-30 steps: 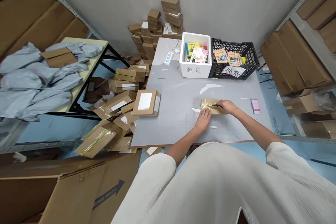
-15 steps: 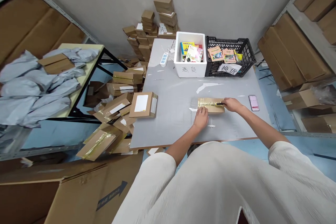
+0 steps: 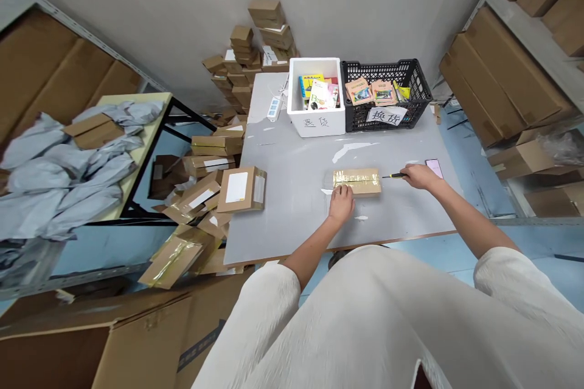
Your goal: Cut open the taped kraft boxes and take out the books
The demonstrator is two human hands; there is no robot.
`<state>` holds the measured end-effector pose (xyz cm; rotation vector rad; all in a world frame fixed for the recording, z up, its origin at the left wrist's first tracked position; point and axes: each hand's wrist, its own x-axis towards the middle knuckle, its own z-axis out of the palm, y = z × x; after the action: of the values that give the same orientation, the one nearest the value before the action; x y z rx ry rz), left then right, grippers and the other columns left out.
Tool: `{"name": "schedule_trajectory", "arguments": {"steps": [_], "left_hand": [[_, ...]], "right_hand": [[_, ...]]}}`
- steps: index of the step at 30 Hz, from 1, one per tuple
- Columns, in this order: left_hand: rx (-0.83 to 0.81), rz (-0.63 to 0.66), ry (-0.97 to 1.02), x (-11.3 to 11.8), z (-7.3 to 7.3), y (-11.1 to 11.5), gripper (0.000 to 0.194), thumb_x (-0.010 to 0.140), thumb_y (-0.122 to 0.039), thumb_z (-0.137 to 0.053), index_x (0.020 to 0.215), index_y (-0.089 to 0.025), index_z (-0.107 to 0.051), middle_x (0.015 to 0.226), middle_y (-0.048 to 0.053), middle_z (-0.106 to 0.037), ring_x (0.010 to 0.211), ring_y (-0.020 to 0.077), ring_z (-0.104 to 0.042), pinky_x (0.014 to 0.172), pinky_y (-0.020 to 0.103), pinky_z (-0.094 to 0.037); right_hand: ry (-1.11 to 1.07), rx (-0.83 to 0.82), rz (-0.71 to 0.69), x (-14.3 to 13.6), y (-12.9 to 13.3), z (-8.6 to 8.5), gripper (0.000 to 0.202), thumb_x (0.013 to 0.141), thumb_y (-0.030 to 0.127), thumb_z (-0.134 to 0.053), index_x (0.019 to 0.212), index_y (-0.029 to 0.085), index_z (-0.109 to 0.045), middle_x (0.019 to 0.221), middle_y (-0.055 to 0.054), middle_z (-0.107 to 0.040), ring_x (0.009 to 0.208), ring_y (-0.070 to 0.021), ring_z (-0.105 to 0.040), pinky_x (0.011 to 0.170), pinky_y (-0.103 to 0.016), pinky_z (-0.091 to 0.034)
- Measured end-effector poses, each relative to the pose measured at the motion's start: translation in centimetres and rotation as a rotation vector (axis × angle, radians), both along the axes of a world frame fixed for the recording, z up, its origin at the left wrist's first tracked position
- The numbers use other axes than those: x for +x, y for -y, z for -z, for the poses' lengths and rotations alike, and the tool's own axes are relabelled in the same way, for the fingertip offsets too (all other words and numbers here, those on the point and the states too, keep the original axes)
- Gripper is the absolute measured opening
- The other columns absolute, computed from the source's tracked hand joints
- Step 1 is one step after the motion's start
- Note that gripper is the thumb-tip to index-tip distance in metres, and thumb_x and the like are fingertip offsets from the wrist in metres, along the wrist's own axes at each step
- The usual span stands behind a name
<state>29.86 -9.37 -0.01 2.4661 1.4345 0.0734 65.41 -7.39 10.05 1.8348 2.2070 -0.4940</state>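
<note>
A small cardboard box (image 3: 365,187) with shiny gold-coloured tape along its top lies on the grey table. My left hand (image 3: 342,202) holds the near left corner of this box, its fingers over the top face. To the right of the box, my right hand (image 3: 417,175) is closed around a slim black and yellow box cutter (image 3: 398,175). The cutter's tip points left and is a little apart from the box's right end. Just beyond my right wrist lies a phone (image 3: 434,167), partly hidden by it.
At the back of the table (image 3: 292,213) stand a white bin (image 3: 317,123) and a black crate (image 3: 413,118) with books. A labelled box (image 3: 236,187) sits at the left edge, beside piled parcels (image 3: 176,255). Grey bags (image 3: 55,161) cover a side table.
My right hand has drawn the box cutter off the box's tape, out to the right. My left hand stays on the box. The view has shifted slightly.
</note>
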Motion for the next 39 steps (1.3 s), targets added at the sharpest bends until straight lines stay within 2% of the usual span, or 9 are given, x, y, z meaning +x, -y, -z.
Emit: {"name": "schedule_trajectory", "arguments": {"steps": [3,7,9,13,20,25,28,32,39], "left_hand": [[0.017,-0.025,-0.041,1.0,-0.6,-0.8,0.052,0.104,-0.031,-0.055,0.153,-0.015,-0.055,0.149,0.023,-0.059,0.146,0.0397,-0.048,0.124,0.056,-0.038],[0.000,0.079,-0.040,3.2,-1.1,-2.7,0.048,0.102,-0.028,-0.060,0.149,-0.018,-0.056,0.150,0.020,-0.059,0.145,0.0369,-0.049,0.123,0.051,-0.038],[-0.057,0.118,-0.047,4.2,-1.0,-3.8,0.049,0.101,-0.029,-0.063,0.149,-0.019,-0.055,0.147,0.019,-0.060,0.142,0.0364,-0.052,0.121,0.051,-0.039],[-0.142,0.072,-0.062,5.2,-0.4,-5.3,0.045,0.100,-0.033,-0.069,0.142,-0.021,-0.059,0.145,0.018,-0.062,0.140,0.0366,-0.055,0.117,0.050,-0.041],[-0.153,0.070,-0.107,5.7,-0.5,-6.0,0.052,0.089,-0.021,-0.080,0.136,-0.020,-0.059,0.144,0.017,-0.062,0.144,0.0356,-0.052,0.126,0.050,-0.031],[-0.113,0.105,-0.107,5.0,-0.7,-5.6,0.050,0.089,-0.016,-0.079,0.135,-0.020,-0.059,0.143,0.016,-0.060,0.143,0.0340,-0.053,0.132,0.055,-0.021],[-0.101,0.118,-0.094,4.3,-0.4,-5.3,0.049,0.090,-0.016,-0.078,0.134,-0.023,-0.059,0.142,0.015,-0.059,0.142,0.0344,-0.052,0.130,0.057,-0.026],[-0.118,0.102,-0.118,3.7,-0.3,-5.5,0.050,0.090,-0.021,-0.082,0.135,-0.023,-0.059,0.143,0.015,-0.058,0.138,0.0351,-0.052,0.123,0.052,-0.036],[-0.167,0.073,-0.089,3.4,-0.4,-5.7,0.055,0.088,-0.023,-0.087,0.135,-0.025,-0.059,0.144,0.014,-0.056,0.138,0.0344,-0.051,0.121,0.049,-0.035]], "right_hand": [[-0.045,0.002,0.069,1.3,1.0,0.3,0.036,0.109,0.036,-0.052,0.128,0.024,-0.080,0.124,-0.013,-0.079,0.108,-0.0304,-0.072,0.084,-0.035,-0.049],[-0.132,-0.017,0.108,1.6,2.4,1.4,0.037,0.108,0.037,-0.053,0.132,0.024,-0.079,0.125,-0.011,-0.081,0.106,-0.0285,-0.074,0.088,-0.033,-0.050],[-0.178,-0.017,0.112,1.4,2.8,2.0,0.037,0.108,0.035,-0.053,0.133,0.024,-0.079,0.126,-0.011,-0.081,0.107,-0.0280,-0.074,0.089,-0.032,-0.050],[-0.238,-0.003,0.123,1.0,2.7,2.5,0.038,0.108,0.031,-0.051,0.135,0.024,-0.077,0.131,-0.010,-0.080,0.114,-0.0276,-0.073,0.088,-0.031,-0.050],[-0.240,-0.016,0.101,0.5,1.2,2.7,0.039,0.106,0.029,-0.052,0.136,0.026,-0.076,0.123,-0.008,-0.082,0.105,-0.0264,-0.073,0.079,-0.030,-0.049],[-0.146,-0.015,-0.012,-0.9,-0.3,2.5,0.040,0.107,0.028,-0.047,0.132,0.026,-0.077,0.121,-0.009,-0.082,0.104,-0.0268,-0.072,0.078,-0.032,-0.046],[-0.100,-0.030,-0.094,-2.3,-1.6,2.5,0.039,0.107,0.026,-0.045,0.127,0.027,-0.078,0.119,-0.010,-0.081,0.102,-0.0270,-0.072,0.081,-0.034,-0.045],[-0.075,-0.068,-0.139,-4.0,-3.6,2.3,0.032,0.105,0.025,-0.052,0.119,0.028,-0.080,0.118,-0.011,-0.081,0.105,-0.0282,-0.072,0.089,-0.036,-0.044],[-0.013,-0.184,-0.145,-3.5,-4.9,1.4,0.031,0.105,0.025,-0.051,0.117,0.029,-0.080,0.111,-0.009,-0.082,0.100,-0.0280,-0.072,0.085,-0.035,-0.041]]}}
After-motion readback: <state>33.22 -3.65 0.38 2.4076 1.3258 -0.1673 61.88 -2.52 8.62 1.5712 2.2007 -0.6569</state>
